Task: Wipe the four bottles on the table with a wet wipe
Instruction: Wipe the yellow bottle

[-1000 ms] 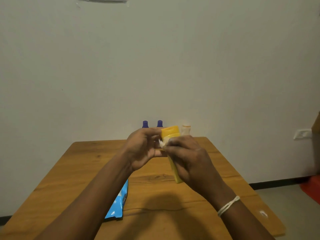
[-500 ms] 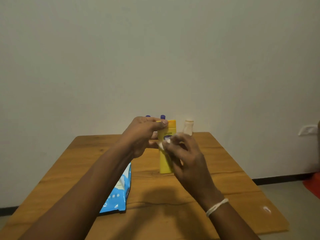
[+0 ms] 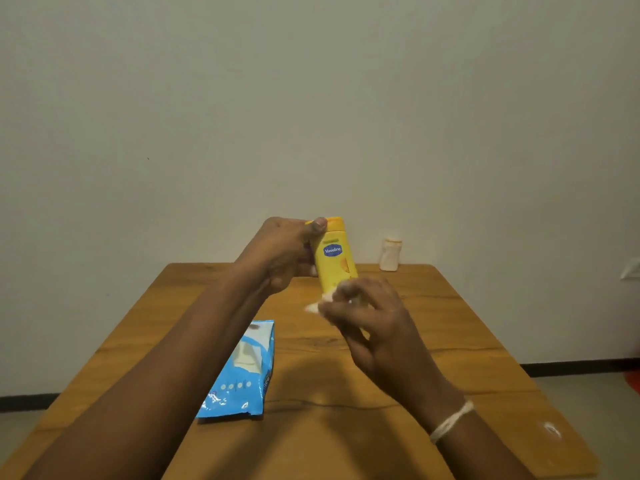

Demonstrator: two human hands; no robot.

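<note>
**Yellow bottle held above the table and wiped at its lower end**

Head view: A yellow bottle [image 3: 333, 258], capped and labelled "Vaseline", is held upright above the wooden table [image 3: 450, 341]; what is inside cannot be seen. It is gripped near the cap by the left hand [image 3: 285, 252], the thumb laid across the cap. A white wet wipe [image 3: 320, 302] is pinched in the curled fingers of the right hand [image 3: 372, 317] and pressed against the bottle's lower part. A small white bottle [image 3: 390, 254], closed, is seen at the table's far edge, to the right. A blue wipes packet [image 3: 242, 372] is seen lying flat nearer, to the left, its flap apparently closed.
</note>
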